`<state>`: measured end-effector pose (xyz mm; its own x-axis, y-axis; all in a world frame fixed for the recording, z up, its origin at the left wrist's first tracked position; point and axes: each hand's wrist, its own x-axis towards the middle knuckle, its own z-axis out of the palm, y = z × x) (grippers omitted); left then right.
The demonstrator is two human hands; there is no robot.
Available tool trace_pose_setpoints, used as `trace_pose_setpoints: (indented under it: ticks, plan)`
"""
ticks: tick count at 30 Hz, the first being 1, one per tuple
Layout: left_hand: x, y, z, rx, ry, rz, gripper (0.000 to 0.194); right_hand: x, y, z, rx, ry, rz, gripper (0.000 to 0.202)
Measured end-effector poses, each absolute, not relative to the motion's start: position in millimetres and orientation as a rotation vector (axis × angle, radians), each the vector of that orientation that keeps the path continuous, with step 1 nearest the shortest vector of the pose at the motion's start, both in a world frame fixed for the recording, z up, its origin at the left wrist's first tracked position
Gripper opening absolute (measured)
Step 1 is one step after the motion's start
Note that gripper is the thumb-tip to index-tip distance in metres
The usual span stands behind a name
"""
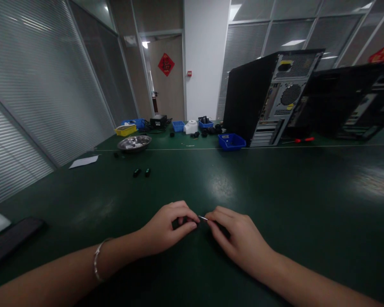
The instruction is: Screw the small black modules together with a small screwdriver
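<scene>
Over the near middle of the green tabletop, my right hand (237,232) pinches a thin silvery piece (203,218) between thumb and fingers. It is short and narrow, too small to name. Its left end reaches the fingertips of my left hand (173,224), which is closed with thumb and fingers nearly together. What the left fingers hold is hidden; a dark spot shows by their tips. A bracelet (96,260) circles my left wrist. Beyond the hands, two small black parts (137,172) lie side by side on the table.
At the back stand a metal dish (134,144), a yellow bin (126,130), a blue bin (232,142) and a white device (191,126). Black computer cases (252,94) rise at the right, near a red-handled screwdriver (304,140). A dark flat object (14,238) lies at the left edge.
</scene>
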<state>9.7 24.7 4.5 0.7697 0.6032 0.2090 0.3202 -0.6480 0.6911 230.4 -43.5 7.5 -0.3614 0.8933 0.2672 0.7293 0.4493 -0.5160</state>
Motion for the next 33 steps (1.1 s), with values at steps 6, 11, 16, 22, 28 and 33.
trace_pose_setpoints:
  ticks: [6, 11, 16, 22, 28, 33]
  plan:
    - [8.6, 23.9, 1.2, 2.289, 0.688, 0.606, 0.018, 227.9, -43.7, 8.4, -1.356, -2.215, 0.386, 0.021]
    - [8.7, 23.4, -0.8, 2.287, 0.691, 0.633, 0.018, 228.5, -42.2, 5.1, -1.345, -2.224, 0.364, 0.021]
    - [9.3, 22.1, 0.9, 2.301, 0.682, 0.634, 0.019, 229.9, -42.6, 4.8, -1.337, -2.244, 0.345, 0.021]
    - [8.7, 20.5, 5.5, 2.327, 0.675, 0.629, 0.019, 228.0, -44.3, 6.2, -1.332, -2.286, 0.302, 0.021]
    - [6.1, 21.1, 3.7, 2.334, 0.675, 0.623, 0.019, 225.5, -43.5, 6.6, -1.325, -2.293, 0.281, 0.022]
    - [5.1, 21.5, 3.1, 2.34, 0.659, 0.623, 0.019, 224.0, -43.1, 8.5, -1.332, -2.289, 0.275, 0.022]
